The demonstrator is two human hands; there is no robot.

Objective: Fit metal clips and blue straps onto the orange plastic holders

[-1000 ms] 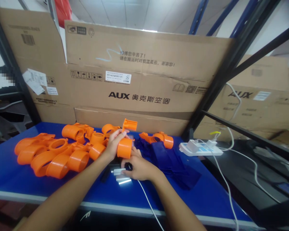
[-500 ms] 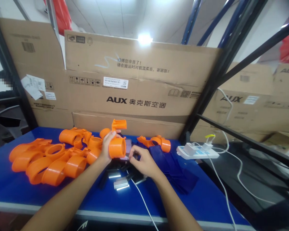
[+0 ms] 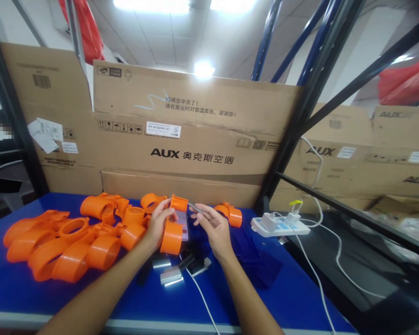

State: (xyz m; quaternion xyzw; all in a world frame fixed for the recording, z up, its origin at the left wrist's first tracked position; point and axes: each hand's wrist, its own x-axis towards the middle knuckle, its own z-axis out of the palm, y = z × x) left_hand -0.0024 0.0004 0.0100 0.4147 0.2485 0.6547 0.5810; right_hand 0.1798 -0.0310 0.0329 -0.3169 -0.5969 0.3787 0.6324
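My left hand (image 3: pixel 157 224) is closed around an orange plastic part (image 3: pixel 172 237), which has a wide ring low down and a smaller end on top. A thin grey strip (image 3: pixel 195 208) is pinched in the fingers of my right hand (image 3: pixel 214 228). Its tip meets, or nearly meets, the right side of the part's small end; I cannot tell if it is inside. Behind the part lies a phone (image 3: pixel 185 228), partly hidden. Below the hands are shiny metal pieces (image 3: pixel 172 276) and black pieces (image 3: pixel 194 264).
Many similar orange parts (image 3: pixel 73 253) lie on the blue table (image 3: pixel 125 298) to the left, with another group (image 3: pixel 230 214) at right. Dark blue sheets (image 3: pixel 254 260) lie right of my hands. A white power strip (image 3: pixel 282 225) and cables are beyond. A cardboard wall (image 3: pixel 195 121) closes the back.
My right hand has risen from near the phone and table pieces to the small end of the orange part, with the thin strip now visible in its fingers. My view has shifted slightly.
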